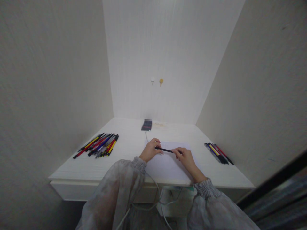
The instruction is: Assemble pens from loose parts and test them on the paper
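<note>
A slim black pen [166,150] lies nearly level between my two hands, above a white sheet of paper [165,167]. My left hand [151,150] pinches its left end between thumb and fingers. At the other end, the fingertips of my right hand [184,157] close around the pen. Whether a cap is on it is too small to make out.
A loose heap of pens [100,145] in several colours lies on the white desk [127,140] at left. A smaller row of pens [218,153] lies by the right wall. A phone-like dark object [146,125] with a white cable [146,136] sits at the back.
</note>
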Available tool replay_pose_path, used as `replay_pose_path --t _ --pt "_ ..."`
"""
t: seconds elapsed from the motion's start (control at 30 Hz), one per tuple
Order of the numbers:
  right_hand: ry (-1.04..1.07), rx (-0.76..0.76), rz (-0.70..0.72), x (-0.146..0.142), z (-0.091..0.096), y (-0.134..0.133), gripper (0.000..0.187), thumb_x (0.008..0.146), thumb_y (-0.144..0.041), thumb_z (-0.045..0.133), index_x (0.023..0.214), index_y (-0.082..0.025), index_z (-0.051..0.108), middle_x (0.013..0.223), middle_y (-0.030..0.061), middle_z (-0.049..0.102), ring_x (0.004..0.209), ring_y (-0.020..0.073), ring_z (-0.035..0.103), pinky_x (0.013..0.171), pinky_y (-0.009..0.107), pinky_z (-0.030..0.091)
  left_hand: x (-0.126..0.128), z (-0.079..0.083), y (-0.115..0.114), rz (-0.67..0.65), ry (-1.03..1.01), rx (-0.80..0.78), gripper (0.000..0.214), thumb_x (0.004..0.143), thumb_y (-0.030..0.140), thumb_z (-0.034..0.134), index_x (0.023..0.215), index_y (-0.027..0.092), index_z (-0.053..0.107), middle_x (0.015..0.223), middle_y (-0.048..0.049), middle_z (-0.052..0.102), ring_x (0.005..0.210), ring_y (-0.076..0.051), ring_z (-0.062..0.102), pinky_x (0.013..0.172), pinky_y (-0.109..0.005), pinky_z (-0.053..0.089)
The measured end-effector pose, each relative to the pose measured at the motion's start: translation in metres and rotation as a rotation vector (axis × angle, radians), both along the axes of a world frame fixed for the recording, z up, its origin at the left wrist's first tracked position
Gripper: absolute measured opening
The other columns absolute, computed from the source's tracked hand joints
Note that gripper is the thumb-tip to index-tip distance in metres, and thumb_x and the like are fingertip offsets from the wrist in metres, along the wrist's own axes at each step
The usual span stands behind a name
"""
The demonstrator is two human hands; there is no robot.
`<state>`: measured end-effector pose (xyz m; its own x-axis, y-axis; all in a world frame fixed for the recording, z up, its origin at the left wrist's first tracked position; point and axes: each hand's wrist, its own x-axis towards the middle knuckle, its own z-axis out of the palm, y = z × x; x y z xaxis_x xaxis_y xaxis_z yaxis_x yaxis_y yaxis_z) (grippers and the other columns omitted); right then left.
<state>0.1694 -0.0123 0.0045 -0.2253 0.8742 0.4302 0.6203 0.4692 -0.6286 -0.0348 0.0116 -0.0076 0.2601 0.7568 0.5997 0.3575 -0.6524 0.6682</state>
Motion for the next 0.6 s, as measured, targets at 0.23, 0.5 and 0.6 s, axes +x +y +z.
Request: replay_pose_path --t 0.23,0.5,0.6 --pt "0.020 0.027 0.016 -0.0008 -0.0005 -0.0019 0.025 0.072 -0.041 0.053 0.070 -0.017 0.061 0.059 0.0022 0.061 0.055 0.0141 0.054 0.056 0.025 0.041 0.0006 0.0004 -0.0003 -0.004 -0.008 -0.001 0.020 0.055 0.022 0.072 0.067 0.015 0.058 0.086 -0.0015 0.050 0.074 -0.011 0.051 0.067 -0.025 0.044" --pt "0.127 0.019 0.016 -0.0041 0.0005 -0.0026 0.029 0.068 -0.043 0.057 0.081 -0.017 0.058 0.063 0.0010 0.061 0.059 0.0141 0.055 0.057 0.024 0.042 0.0010 -0.0022 0.0019 -0.021 -0.035 0.005 0.022 0.055 0.022 0.072 0.068 0.014 0.057 0.082 -0.0006 0.049 0.072 -0.010 0.050 0.066 -0.024 0.044" --pt "0.146 -0.041 0.038 -0.0039 0.0008 -0.0027 0.026 0.070 -0.043 0.055 0.074 -0.017 0.058 0.060 0.0007 0.060 0.053 0.0130 0.054 0.054 0.024 0.041 0.0011 -0.0025 0.0019 -0.020 -0.041 0.007 0.022 0.055 0.023 0.072 0.068 0.014 0.057 0.082 -0.0007 0.049 0.072 -0.010 0.050 0.066 -0.024 0.044"
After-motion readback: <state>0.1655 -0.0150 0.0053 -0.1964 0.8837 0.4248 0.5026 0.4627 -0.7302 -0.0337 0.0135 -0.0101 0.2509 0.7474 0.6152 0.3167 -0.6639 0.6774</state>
